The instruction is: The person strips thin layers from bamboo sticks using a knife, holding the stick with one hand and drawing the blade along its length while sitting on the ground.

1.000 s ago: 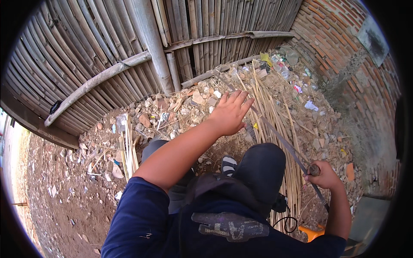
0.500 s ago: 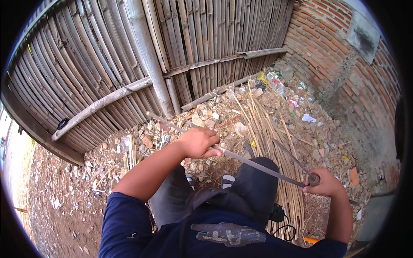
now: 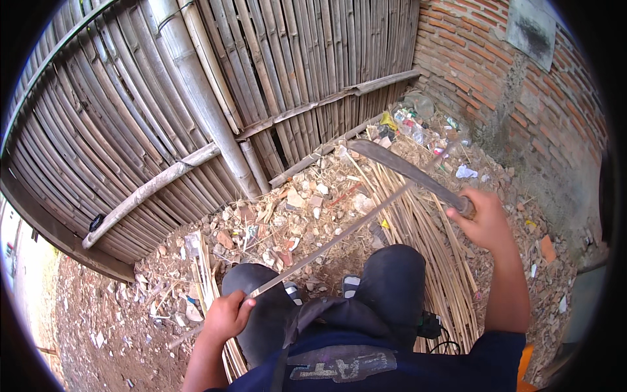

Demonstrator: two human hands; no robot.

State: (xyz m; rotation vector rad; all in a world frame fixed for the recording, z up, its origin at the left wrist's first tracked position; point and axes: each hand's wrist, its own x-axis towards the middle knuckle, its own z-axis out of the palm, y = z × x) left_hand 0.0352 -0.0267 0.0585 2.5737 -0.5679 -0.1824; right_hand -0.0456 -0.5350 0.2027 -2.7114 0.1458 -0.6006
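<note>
Materials first: we see a woven split-bamboo fence (image 3: 215, 98), grey and weathered, with a thick round post (image 3: 196, 91) leaning across it, and a rough red brick wall (image 3: 483, 59) on our right. Ground is dry dirt strewn with rubble (image 3: 287, 215), with a bundle of thin pale bamboo strips (image 3: 424, 242) laid out flat past our knees.

Our left hand (image 3: 225, 317) is clenched around the near end of a long, thin, flat bamboo slat (image 3: 326, 245). The slat runs diagonally up and right from that fist, over our dark-trousered knees (image 3: 385, 281), toward the blade.

Our right hand (image 3: 486, 222) is closed tight on the handle of a machete (image 3: 408, 171). Its blade is dark, curved and dull, and points up-left from the fist. Blade and the slat's far end meet or cross just left of the right hand; we cannot tell whether they actually touch.
</note>
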